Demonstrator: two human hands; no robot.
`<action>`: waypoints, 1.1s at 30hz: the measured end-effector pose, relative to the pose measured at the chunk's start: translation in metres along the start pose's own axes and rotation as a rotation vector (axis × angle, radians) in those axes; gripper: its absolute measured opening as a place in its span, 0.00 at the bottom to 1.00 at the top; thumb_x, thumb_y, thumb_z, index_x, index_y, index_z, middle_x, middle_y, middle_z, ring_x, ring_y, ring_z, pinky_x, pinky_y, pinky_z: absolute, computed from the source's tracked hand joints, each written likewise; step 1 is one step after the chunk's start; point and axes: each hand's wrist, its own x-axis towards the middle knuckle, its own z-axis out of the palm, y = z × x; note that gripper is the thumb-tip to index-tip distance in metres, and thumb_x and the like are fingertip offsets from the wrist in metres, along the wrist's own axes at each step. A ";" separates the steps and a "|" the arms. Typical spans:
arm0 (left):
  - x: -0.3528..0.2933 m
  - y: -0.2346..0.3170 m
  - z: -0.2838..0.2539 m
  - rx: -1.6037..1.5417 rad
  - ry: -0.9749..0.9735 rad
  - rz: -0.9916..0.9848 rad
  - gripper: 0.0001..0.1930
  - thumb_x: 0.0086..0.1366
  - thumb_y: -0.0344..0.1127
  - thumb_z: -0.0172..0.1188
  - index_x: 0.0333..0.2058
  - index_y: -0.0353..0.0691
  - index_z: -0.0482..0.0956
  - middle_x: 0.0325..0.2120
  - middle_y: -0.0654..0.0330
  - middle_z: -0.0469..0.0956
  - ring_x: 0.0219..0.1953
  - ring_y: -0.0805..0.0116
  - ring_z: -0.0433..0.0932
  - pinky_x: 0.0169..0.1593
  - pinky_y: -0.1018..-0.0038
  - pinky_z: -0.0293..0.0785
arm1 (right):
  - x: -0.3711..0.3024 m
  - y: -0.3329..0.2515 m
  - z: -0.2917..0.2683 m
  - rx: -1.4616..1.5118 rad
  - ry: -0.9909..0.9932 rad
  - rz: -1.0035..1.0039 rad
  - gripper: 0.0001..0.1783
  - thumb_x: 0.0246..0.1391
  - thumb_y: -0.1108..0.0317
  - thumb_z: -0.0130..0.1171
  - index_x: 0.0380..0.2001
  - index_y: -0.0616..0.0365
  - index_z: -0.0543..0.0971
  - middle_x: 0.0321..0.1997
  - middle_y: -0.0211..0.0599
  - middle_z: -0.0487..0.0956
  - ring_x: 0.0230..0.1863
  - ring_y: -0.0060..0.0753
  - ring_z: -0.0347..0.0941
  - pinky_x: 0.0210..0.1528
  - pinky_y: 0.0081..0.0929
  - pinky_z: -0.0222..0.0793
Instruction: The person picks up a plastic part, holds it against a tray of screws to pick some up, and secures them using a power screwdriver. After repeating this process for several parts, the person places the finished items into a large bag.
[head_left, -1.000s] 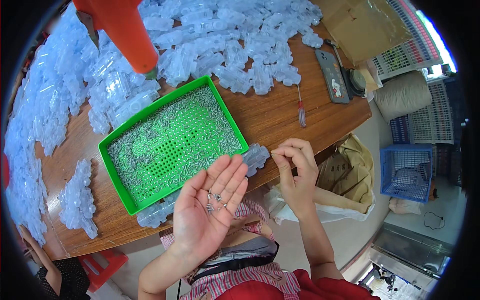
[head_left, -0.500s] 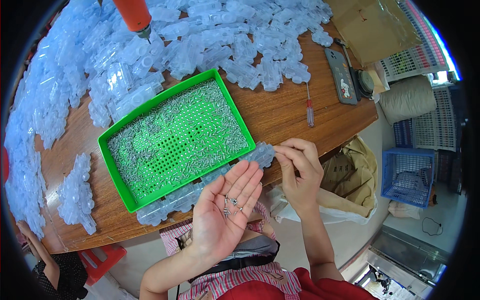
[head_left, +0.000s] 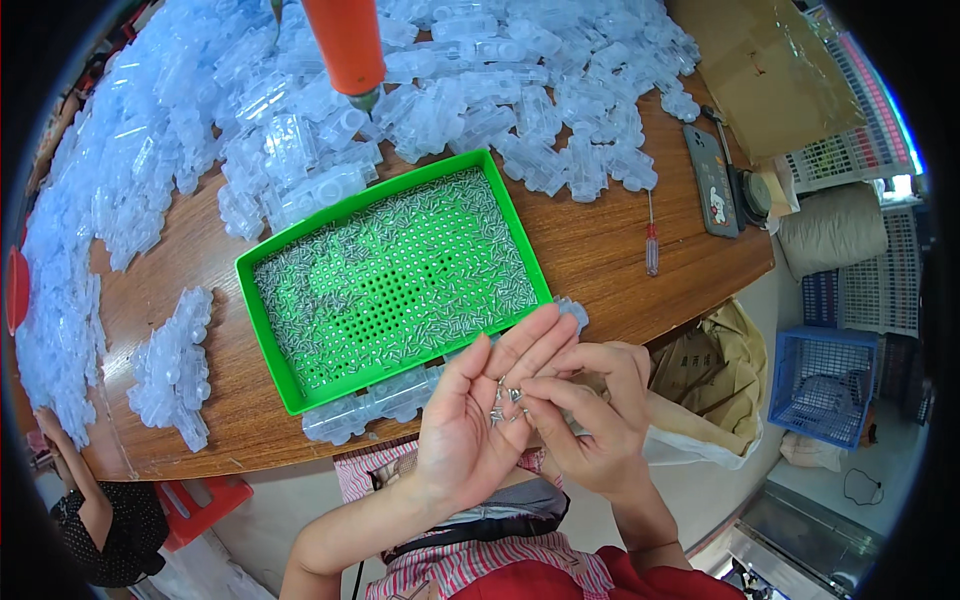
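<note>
My left hand [head_left: 455,445] lies palm up near the table's front edge, fingers extended, with several small silver screws [head_left: 505,400] resting in the palm. Over that palm my right hand [head_left: 603,420] is closed in a pinch, thumb and forefinger meeting at a screw that their tips mostly hide. Just beyond is a green perforated tray [head_left: 266,340] full of similar screws. Along its near side runs a row of clear plastic housings [head_left: 375,402], partly covered by the tray and my hands. An orange electric screwdriver [head_left: 345,48] hangs tip down above the far side.
A big heap of clear housings [head_left: 300,140] covers the far and left table, with a smaller cluster [head_left: 172,365] nearer. At right lie a screwdriver [head_left: 652,250] and a phone [head_left: 712,185]. A sack [head_left: 715,375] and a blue crate [head_left: 825,385] stand below. Another person's arm [head_left: 75,465] shows at left.
My right hand has moved left from the end of the housing row to the screws in my left palm. The whole view has shifted, so the table appears farther right.
</note>
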 end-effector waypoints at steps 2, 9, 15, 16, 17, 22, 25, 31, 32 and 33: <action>0.000 0.000 0.000 0.031 -0.006 -0.002 0.28 0.72 0.46 0.30 0.63 0.32 0.53 0.65 0.51 0.54 0.66 0.63 0.54 0.68 0.70 0.49 | 0.001 -0.001 -0.002 -0.039 -0.019 -0.037 0.14 0.36 0.71 0.67 0.32 0.52 0.81 0.41 0.30 0.74 0.39 0.36 0.66 0.42 0.32 0.61; 0.001 0.004 0.004 0.009 -0.014 -0.027 0.28 0.72 0.47 0.30 0.63 0.34 0.53 0.65 0.54 0.55 0.65 0.66 0.56 0.67 0.71 0.50 | 0.009 -0.003 -0.004 -0.021 -0.095 -0.015 0.14 0.31 0.75 0.68 0.28 0.53 0.81 0.41 0.32 0.74 0.39 0.37 0.67 0.39 0.31 0.63; 0.002 0.002 0.004 -0.042 -0.036 -0.041 0.28 0.72 0.46 0.30 0.64 0.34 0.53 0.65 0.54 0.55 0.66 0.65 0.55 0.67 0.70 0.50 | 0.005 0.000 -0.002 0.027 -0.061 -0.015 0.16 0.33 0.72 0.66 0.32 0.54 0.80 0.42 0.30 0.73 0.40 0.36 0.67 0.42 0.32 0.60; 0.002 0.001 0.005 -0.046 -0.045 -0.036 0.28 0.72 0.46 0.30 0.64 0.34 0.53 0.65 0.54 0.55 0.66 0.65 0.54 0.68 0.70 0.49 | 0.005 0.000 -0.003 -0.006 -0.050 -0.054 0.16 0.34 0.72 0.66 0.33 0.54 0.80 0.42 0.30 0.73 0.40 0.35 0.67 0.41 0.32 0.60; 0.002 0.001 0.006 -0.043 -0.054 -0.034 0.28 0.72 0.46 0.30 0.64 0.34 0.53 0.65 0.54 0.55 0.66 0.65 0.54 0.68 0.70 0.49 | 0.007 -0.002 -0.004 -0.009 -0.046 -0.061 0.16 0.34 0.72 0.66 0.33 0.54 0.80 0.42 0.30 0.73 0.40 0.35 0.67 0.41 0.32 0.60; 0.002 0.000 0.008 0.013 -0.029 0.011 0.28 0.72 0.46 0.30 0.64 0.35 0.52 0.66 0.52 0.51 0.68 0.61 0.50 0.68 0.66 0.47 | 0.011 -0.009 -0.007 -0.091 -0.085 -0.114 0.14 0.35 0.72 0.66 0.31 0.53 0.81 0.41 0.31 0.74 0.40 0.36 0.68 0.42 0.32 0.62; 0.002 0.000 0.008 -0.021 -0.037 -0.006 0.28 0.72 0.46 0.30 0.64 0.35 0.52 0.66 0.52 0.52 0.68 0.61 0.49 0.68 0.67 0.47 | 0.008 -0.005 -0.006 -0.021 -0.078 -0.083 0.13 0.39 0.72 0.64 0.33 0.54 0.80 0.41 0.30 0.74 0.40 0.35 0.68 0.42 0.32 0.61; 0.007 0.001 0.009 -0.072 -0.043 -0.029 0.28 0.72 0.45 0.31 0.64 0.34 0.52 0.65 0.52 0.53 0.68 0.62 0.50 0.68 0.68 0.50 | 0.011 0.001 -0.002 0.065 -0.025 -0.043 0.09 0.44 0.72 0.63 0.33 0.54 0.79 0.41 0.29 0.74 0.41 0.37 0.67 0.44 0.33 0.62; 0.008 0.001 0.009 -0.067 -0.042 -0.027 0.28 0.72 0.45 0.31 0.64 0.34 0.52 0.65 0.52 0.53 0.68 0.62 0.50 0.67 0.69 0.50 | 0.011 0.002 -0.002 0.059 -0.023 -0.048 0.09 0.44 0.72 0.64 0.33 0.54 0.79 0.41 0.29 0.74 0.41 0.37 0.67 0.43 0.32 0.62; 0.008 0.001 0.009 -0.068 -0.043 -0.028 0.28 0.72 0.45 0.31 0.64 0.34 0.52 0.65 0.52 0.53 0.68 0.62 0.50 0.67 0.69 0.50 | 0.011 0.001 -0.002 0.058 -0.023 -0.048 0.09 0.44 0.72 0.64 0.33 0.54 0.79 0.41 0.29 0.74 0.41 0.37 0.67 0.43 0.32 0.62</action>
